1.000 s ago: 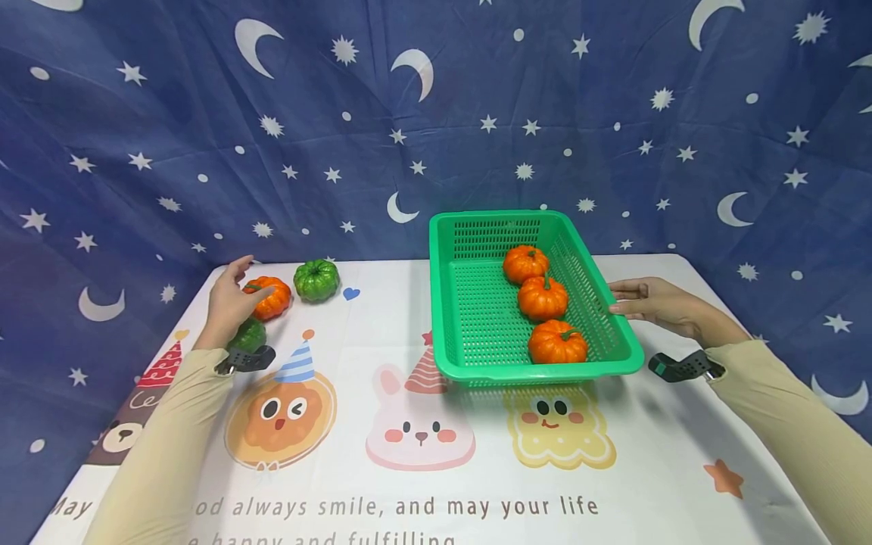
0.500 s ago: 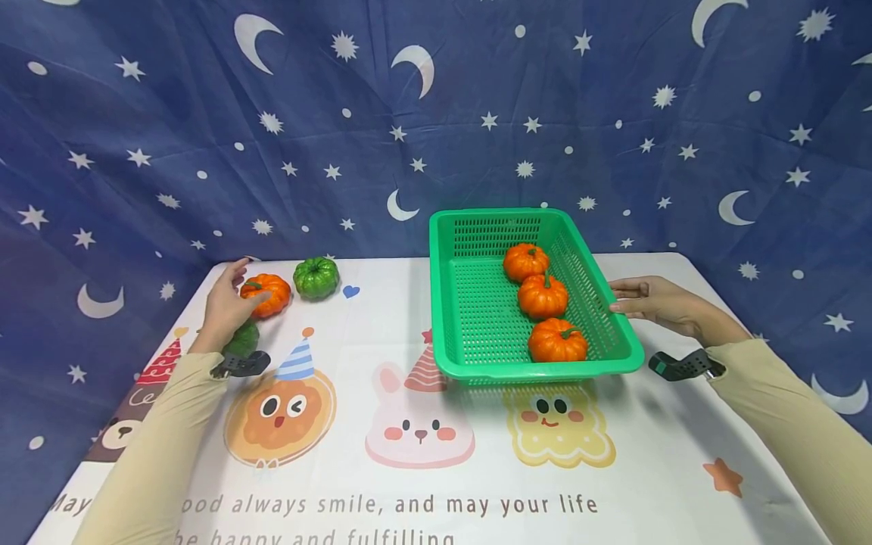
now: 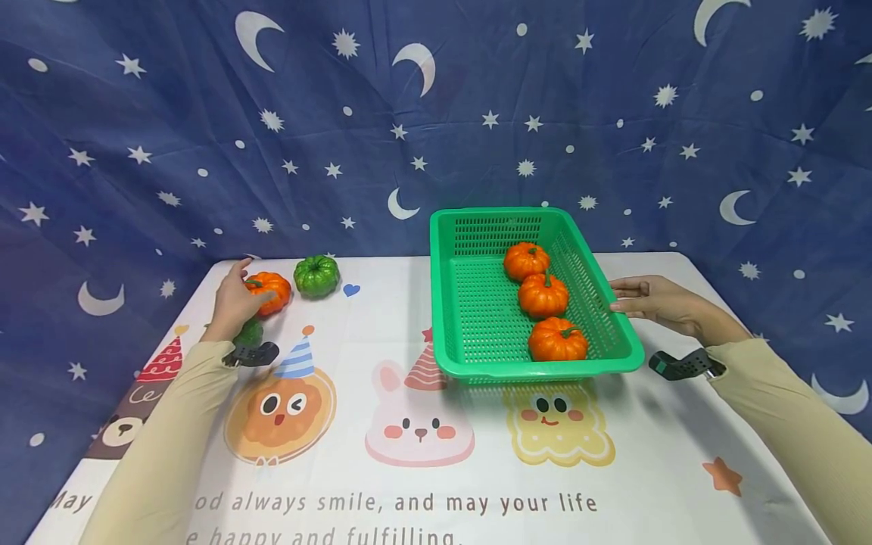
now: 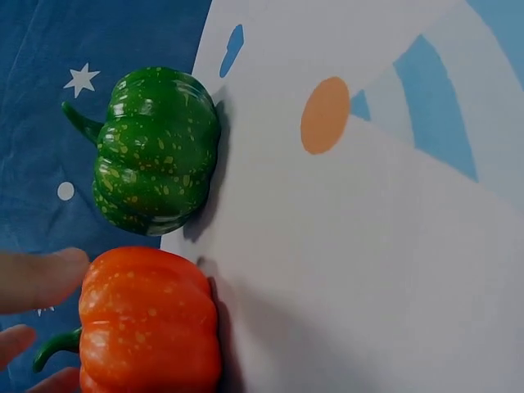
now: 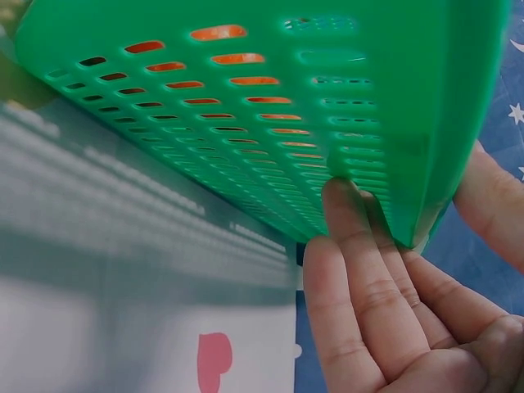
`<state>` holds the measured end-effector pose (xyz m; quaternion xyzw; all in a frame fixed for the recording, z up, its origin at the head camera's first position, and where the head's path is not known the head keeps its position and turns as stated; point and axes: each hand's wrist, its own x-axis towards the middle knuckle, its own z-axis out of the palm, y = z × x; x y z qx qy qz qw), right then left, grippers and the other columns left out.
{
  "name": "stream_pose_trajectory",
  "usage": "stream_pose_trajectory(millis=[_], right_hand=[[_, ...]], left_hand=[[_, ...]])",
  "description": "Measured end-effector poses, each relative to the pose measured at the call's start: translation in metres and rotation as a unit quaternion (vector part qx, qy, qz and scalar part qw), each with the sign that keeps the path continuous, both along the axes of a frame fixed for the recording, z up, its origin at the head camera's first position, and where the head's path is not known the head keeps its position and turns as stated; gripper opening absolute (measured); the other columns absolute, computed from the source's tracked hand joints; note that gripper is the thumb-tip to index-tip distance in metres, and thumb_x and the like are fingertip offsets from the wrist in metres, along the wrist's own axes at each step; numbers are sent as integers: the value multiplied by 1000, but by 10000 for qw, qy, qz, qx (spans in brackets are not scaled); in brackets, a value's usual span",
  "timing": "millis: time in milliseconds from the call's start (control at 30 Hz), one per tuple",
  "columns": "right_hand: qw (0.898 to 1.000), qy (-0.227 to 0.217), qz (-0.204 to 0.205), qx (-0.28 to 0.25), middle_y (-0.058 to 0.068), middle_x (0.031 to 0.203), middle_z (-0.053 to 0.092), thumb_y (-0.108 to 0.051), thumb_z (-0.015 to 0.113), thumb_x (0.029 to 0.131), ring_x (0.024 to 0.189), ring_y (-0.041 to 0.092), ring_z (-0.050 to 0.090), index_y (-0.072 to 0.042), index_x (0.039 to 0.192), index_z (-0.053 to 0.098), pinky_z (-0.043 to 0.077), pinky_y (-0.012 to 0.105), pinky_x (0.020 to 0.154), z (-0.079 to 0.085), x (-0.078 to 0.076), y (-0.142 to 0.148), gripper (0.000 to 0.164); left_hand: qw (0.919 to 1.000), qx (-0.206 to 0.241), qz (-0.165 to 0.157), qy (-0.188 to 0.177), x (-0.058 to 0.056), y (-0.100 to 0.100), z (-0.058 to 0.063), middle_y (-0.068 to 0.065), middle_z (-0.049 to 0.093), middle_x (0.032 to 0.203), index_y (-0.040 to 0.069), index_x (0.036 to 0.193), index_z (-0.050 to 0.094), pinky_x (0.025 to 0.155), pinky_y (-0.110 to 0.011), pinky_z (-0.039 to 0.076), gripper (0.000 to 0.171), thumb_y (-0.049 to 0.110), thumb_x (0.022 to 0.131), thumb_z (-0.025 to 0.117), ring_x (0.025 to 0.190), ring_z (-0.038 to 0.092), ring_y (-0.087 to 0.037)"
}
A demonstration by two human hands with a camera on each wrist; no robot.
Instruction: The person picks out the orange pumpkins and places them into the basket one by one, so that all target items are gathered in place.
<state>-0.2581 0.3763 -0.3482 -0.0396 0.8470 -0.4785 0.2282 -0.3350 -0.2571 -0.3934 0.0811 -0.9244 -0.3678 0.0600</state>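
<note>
My left hand [image 3: 235, 303] is at the back left of the table, beside an orange pumpkin [image 3: 275, 294]. In the left wrist view the hand's fingers [image 4: 41, 281] lie along the stem side of that orange pumpkin [image 4: 151, 323]; whether they press on it I cannot tell. A green pumpkin [image 3: 316, 277] sits just to its right. Another green pumpkin [image 3: 250, 333] is partly hidden behind my left wrist. My right hand [image 3: 657, 304] holds the right side of a green basket [image 3: 443, 303], its thumb at the rim and fingers [image 5: 372, 286] against the perforated wall.
Inside the basket, along its right side, lie three orange pumpkins [image 3: 557, 341]. A white printed cloth [image 3: 409, 409] covers the table. Behind it hangs a blue curtain [image 3: 341, 136] with moons and stars, close to the table's back edge.
My left hand shifts slightly left, then back right, beside the orange pumpkin. The right hand, the basket and the pumpkins keep their places.
</note>
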Motion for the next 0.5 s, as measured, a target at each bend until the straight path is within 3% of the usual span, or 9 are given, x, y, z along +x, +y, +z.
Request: stream_pose_trajectory(millis=[500], right_hand=[[9999,-17,23,-149,32,152,13,-17,59,92,93,-18,50,11,146,11,48,14,89,0,0,0,78]], left_hand=[[9984,-498,-6,-278,-8,1,2,-37,36,138,-4,146,19,107,-56,32,87,3,74,67,123,38,-50]])
